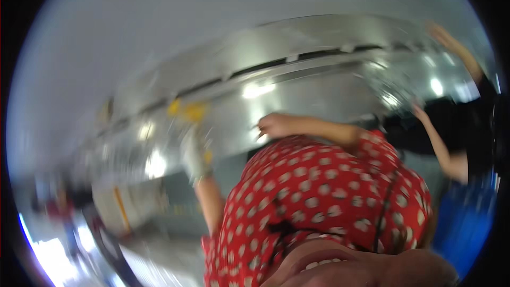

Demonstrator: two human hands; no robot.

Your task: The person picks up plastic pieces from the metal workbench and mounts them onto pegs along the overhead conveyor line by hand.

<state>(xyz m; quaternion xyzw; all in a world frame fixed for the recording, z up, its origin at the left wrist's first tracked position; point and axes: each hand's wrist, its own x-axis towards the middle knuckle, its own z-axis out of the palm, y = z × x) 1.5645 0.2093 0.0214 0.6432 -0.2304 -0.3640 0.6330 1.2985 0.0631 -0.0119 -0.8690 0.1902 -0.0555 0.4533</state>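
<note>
Overhead, a long shiny steel hood [297,74] runs sideways; left hand [195,154], seemingly gloved, and right hand [276,125] reach it, grips too blurred to tell.

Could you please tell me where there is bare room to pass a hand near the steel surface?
The steel panel is bare between the right hand and the co-worker's forearm; the grey surface above is bare too. It is crowded around the gloved left hand by the yellow pieces. Blur hides the rest.
</note>
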